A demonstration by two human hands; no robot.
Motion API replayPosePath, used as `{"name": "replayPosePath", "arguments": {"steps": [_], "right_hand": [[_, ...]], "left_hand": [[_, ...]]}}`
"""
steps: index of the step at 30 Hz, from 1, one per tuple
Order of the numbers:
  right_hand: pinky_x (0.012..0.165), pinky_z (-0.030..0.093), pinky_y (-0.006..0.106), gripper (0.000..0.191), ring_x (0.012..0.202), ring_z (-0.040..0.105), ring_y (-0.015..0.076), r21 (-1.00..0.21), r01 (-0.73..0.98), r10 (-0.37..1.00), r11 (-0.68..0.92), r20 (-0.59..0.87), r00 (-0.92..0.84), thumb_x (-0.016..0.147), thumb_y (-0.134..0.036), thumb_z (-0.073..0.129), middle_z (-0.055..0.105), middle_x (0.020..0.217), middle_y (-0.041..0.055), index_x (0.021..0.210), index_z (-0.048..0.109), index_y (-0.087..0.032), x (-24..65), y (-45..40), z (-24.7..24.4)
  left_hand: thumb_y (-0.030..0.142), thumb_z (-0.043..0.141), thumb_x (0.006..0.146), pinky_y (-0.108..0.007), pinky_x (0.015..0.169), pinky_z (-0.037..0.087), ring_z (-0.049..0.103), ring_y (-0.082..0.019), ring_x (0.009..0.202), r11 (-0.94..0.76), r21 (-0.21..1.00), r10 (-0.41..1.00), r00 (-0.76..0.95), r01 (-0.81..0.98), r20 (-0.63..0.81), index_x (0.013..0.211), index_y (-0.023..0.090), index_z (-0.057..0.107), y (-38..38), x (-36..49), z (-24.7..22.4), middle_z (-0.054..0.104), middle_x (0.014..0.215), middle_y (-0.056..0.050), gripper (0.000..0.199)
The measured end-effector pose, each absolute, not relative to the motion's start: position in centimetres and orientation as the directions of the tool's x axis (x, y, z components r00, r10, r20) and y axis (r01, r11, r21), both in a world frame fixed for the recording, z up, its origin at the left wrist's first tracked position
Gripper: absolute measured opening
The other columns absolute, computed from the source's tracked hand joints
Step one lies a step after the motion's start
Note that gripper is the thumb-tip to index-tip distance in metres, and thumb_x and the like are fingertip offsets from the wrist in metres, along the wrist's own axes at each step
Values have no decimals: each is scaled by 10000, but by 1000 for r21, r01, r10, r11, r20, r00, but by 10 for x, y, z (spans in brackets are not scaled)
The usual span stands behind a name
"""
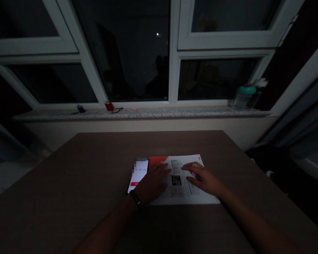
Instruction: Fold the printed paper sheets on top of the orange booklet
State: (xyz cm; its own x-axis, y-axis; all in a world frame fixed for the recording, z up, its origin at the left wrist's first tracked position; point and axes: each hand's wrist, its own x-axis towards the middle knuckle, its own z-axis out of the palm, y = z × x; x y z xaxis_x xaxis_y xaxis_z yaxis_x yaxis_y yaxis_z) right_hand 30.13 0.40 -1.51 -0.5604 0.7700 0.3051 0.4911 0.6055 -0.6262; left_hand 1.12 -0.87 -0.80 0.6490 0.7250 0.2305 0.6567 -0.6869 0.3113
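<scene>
A printed booklet [176, 190] lies on the brown table, its white page carrying text and small pictures. Along its left side an orange-red part [157, 160] shows beside the white page. My left hand [154, 181] rests over that left side, fingers stretched out toward the page, with a dark band [135, 198] around the wrist. On the right half of the page, my right hand [202, 179] has its fingers apart and slightly bent, touching or just above the paper. A lit phone [139, 173] with a running-time display lies left of the booklet, partly behind my left hand.
The brown table [95, 158] reaches toward a speckled stone windowsill [153, 112]. On the sill stand a red small container [109, 106], a small dark object [81, 108] and a clear bottle with a teal lid [243, 96]. Dark windows rise behind; the room is dim.
</scene>
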Motion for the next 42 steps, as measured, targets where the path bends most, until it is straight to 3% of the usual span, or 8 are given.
{"name": "replayPosePath", "arguments": {"steps": [12,24,31,42], "right_hand": [[1052,425,430,417,1228,497,230,-594,422,690,685,345,-636,937,-275,565,556,1302,102,1351,518,-279,286,-8,-2],[1065,411,413,417,1241,496,232,-595,411,659,690,282,-697,942,-335,559,532,1332,114,1349,527,-253,280,-7,-10],[1060,413,397,357,1240,504,235,-577,453,678,680,260,-687,937,-335,563,535,1326,120,1282,588,-246,282,-6,-12],[994,450,389,304,1143,559,229,-572,440,673,692,290,-681,943,-357,559,597,1212,108,1218,647,-262,287,-6,-9]], "left_hand": [[297,646,872,-518,1125,313,276,-307,1413,-726,232,686,705,647,179,1388,241,432,-10,16,-11,386,1500,-96,562],[282,666,855,-487,1108,363,336,-288,1388,-702,380,698,687,602,202,1483,248,262,-14,20,-5,395,1478,-124,747],[248,541,940,-483,1124,338,336,-258,1387,-713,372,693,679,594,244,1459,269,309,-11,20,-2,393,1493,-75,569],[216,435,983,-405,1083,395,467,-203,1273,-646,340,763,570,683,304,1357,237,454,-7,16,1,507,1391,-59,376]]}}
